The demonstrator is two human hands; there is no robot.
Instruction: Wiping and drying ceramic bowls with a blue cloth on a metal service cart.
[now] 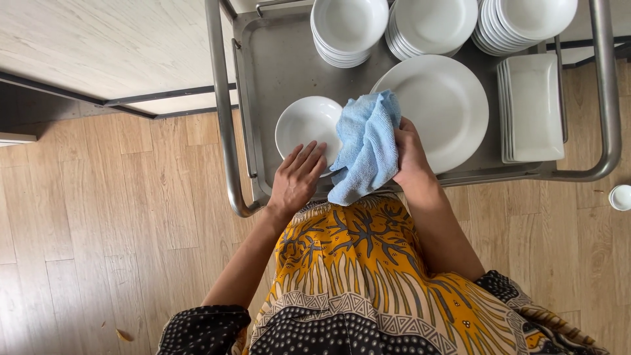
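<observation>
Light wood plank floor (pixel 98 217), pale tabletop (pixel 98 46), steel trolley (pixel 227 131)

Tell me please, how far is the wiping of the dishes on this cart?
Already stacked at the cart's far edge: white bowls and two piles of plates, plus rectangular plates at the side; whether these were wiped I cannot tell. In hand: the left hand steadies a small white bowl, and the right hand holds a blue cloth against it. Possibly left: the large plate beside it.

left hand (pixel 297 179) lay flat, palm down, fingers extended forward. right hand (pixel 409 154) was curled closed in a grip, wrist straight.
</observation>
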